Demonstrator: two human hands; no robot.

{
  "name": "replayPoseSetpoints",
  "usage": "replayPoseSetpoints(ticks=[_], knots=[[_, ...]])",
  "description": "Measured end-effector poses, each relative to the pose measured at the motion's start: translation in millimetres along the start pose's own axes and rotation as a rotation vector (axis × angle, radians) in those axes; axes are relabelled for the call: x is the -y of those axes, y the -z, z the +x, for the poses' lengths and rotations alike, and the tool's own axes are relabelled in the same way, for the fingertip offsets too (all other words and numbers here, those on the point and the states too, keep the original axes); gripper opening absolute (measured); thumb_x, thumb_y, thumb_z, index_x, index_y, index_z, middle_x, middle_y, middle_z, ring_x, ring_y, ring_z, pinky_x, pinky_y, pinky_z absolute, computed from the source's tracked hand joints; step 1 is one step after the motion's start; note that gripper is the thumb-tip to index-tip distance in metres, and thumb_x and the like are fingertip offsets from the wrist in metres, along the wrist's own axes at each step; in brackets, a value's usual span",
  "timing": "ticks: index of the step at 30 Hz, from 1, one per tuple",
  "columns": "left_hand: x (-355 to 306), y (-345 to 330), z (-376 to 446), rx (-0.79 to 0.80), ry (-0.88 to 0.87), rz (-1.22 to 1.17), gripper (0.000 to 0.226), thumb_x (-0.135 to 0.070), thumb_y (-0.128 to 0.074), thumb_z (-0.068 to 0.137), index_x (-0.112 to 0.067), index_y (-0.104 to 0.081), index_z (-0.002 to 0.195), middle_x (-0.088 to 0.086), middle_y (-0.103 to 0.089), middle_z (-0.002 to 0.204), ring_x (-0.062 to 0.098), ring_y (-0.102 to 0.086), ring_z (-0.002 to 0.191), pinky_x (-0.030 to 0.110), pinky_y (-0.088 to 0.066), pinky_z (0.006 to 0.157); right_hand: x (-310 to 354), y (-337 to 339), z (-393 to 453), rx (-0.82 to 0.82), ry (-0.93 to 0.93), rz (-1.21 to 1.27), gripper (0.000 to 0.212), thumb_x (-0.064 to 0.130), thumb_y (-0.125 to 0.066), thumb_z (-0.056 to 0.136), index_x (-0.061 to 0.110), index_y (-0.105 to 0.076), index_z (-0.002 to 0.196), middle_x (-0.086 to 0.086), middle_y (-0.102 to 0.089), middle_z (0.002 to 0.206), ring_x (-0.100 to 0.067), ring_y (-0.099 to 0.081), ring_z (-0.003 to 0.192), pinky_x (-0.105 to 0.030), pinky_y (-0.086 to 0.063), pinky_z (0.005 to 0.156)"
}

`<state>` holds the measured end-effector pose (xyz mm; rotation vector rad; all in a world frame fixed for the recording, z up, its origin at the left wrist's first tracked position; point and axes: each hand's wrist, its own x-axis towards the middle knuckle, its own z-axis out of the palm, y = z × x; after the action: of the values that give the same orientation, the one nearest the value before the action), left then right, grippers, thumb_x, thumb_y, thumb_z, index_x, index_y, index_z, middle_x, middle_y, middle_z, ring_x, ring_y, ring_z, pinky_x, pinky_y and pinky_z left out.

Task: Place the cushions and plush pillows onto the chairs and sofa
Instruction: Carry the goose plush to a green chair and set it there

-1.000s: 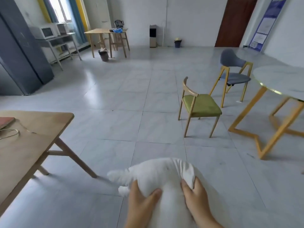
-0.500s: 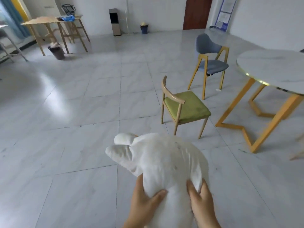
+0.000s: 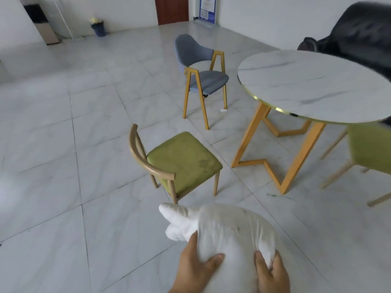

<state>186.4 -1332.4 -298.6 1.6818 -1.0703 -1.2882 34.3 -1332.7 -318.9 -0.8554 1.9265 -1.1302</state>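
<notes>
Since a second ago: view has swung right and closer, so the green chair (image 3: pixel 182 163) now sits mid-frame instead of off to the right, and the wooden desk at lower left is gone from view.
Plush pillow (image 3: pixel 224 240): white, lumpy, bottom centre of the frame, held up over the tiled floor (image 3: pixel 63 144), just short of the green chair's front leg.
Left hand (image 3: pixel 196 269): fingers wrapped into the pillow's lower left side, thumb pressed in on top.
Right hand (image 3: pixel 273 273): pinching a bunched fold of the pillow's fabric at lower right.
Green chair: empty seat, curved wooden back toward frame left.
Blue-grey chair (image 3: pixel 201 75): upper centre, yellow legs, seat bare too.
Round marble table (image 3: pixel 313 85): upper right, yellow zigzag base, near both chairs.
Another green seat (image 3: pixel 370 153): right edge, blurry.
Dark sofa (image 3: pixel 359 32): top right corner, behind the table, mostly cut off.
</notes>
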Motion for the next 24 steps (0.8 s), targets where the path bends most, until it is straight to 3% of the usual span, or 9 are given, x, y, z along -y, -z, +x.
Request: replayPoseSetpoints(ticks=[4,7,10,11,13,16,18,22,24], knots=[[-52.2,-21.1,90.4,0.031,-0.034,0.005,0.054,-0.020,-0.078,0.062,-0.047,-0.038,0.087,-0.030,-0.051,0.092,-0.031,-0.048,0.078,-0.008,-0.036,0.065,34.1,-30.0,95.4,-0.040,0.010,-0.038,0.021,-0.003,-0.072,0.073,-0.010,-0.060,0.089,-0.028,-0.061,0.063,0.012,-0.050,0.041,0.000,-0.036,0.044],[-77.3,-32.6,150.1,0.008,-0.002,0.005,0.059,-0.044,-0.068,0.042,-0.050,-0.035,0.091,-0.033,-0.047,0.095,-0.023,-0.044,0.084,-0.009,-0.036,0.065,63.8,-61.8,152.5,-0.151,0.088,-0.043,0.050,0.016,-0.057,0.061,-0.021,-0.058,0.095,-0.040,-0.061,0.073,0.013,-0.046,0.046,0.005,-0.027,0.039],[-94.5,-41.3,213.8,-0.045,0.000,-0.011,0.065,-0.034,-0.077,0.049,-0.040,-0.037,0.100,-0.031,-0.047,0.092,-0.010,-0.048,0.085,-0.010,-0.035,0.064,100.7,-88.8,211.1,-0.105,0.075,-0.085,0.047,0.018,-0.058,0.058,-0.017,-0.061,0.090,-0.037,-0.063,0.070,-0.008,-0.063,0.059,0.009,-0.032,0.053],[-101.1,-43.4,235.5,-0.053,0.003,-0.016,0.065,-0.022,-0.080,0.057,-0.036,-0.036,0.103,-0.030,-0.046,0.092,-0.008,-0.048,0.085,-0.010,-0.035,0.065,107.4,-97.2,231.8,-0.074,0.065,-0.093,0.040,0.017,-0.062,0.062,-0.014,-0.062,0.088,-0.033,-0.062,0.069,-0.031,-0.065,0.069,0.008,-0.034,0.056],[-113.6,-47.2,281.0,-0.084,-0.005,-0.023,0.059,-0.008,-0.077,0.066,-0.034,-0.038,0.100,-0.027,-0.047,0.091,-0.011,-0.047,0.083,-0.008,-0.036,0.064,129.3,-117.5,272.8,-0.013,0.056,-0.090,0.040,0.019,-0.065,0.068,-0.011,-0.061,0.093,-0.026,-0.059,0.071,-0.044,-0.062,0.083,-0.008,-0.039,0.058],[-137.2,-46.8,348.3,-0.112,0.014,-0.053,0.058,-0.012,-0.077,0.067,-0.029,-0.043,0.111,-0.015,-0.054,0.096,0.001,-0.054,0.087,0.001,-0.037,0.067,168.5,-147.7,332.8,0.108,0.044,-0.131,0.035,0.004,-0.065,0.081,-0.013,-0.055,0.110,-0.037,-0.061,0.101,-0.044,-0.057,0.101,-0.035,-0.039,0.077],[-155.2,-43.0,384.4,-0.156,0.001,-0.084,0.054,-0.017,-0.078,0.066,-0.029,-0.043,0.105,-0.017,-0.055,0.096,-0.003,-0.055,0.086,-0.001,-0.039,0.067,199.5,-166.7,366.8,0.189,0.049,-0.128,0.031,0.000,-0.061,0.083,-0.010,-0.055,0.111,-0.034,-0.060,0.109,-0.041,-0.055,0.104,-0.038,-0.038,0.084],[-188.8,-30.6,426.9,-0.293,0.046,-0.169,0.056,-0.026,-0.079,0.056,-0.034,-0.039,0.094,-0.026,-0.047,0.090,-0.015,-0.054,0.074,-0.007,-0.038,0.061,241.4,-215.0,406.2,0.315,0.136,-0.195,0.027,-0.019,-0.052,0.081,-0.023,-0.050,0.108,-0.046,-0.053,0.105,-0.053,-0.048,0.105,-0.047,-0.029,0.091],[-199.7,-19.8,444.5,-0.367,0.052,-0.178,0.063,-0.046,-0.069,0.037,-0.036,-0.042,0.093,-0.025,-0.051,0.091,-0.025,-0.054,0.077,-0.007,-0.038,0.061,243.1,-243.4,423.8,0.307,0.176,-0.195,0.041,-0.001,-0.058,0.075,-0.030,-0.047,0.103,-0.054,-0.050,0.092,-0.054,-0.049,0.096,-0.047,-0.024,0.087]])
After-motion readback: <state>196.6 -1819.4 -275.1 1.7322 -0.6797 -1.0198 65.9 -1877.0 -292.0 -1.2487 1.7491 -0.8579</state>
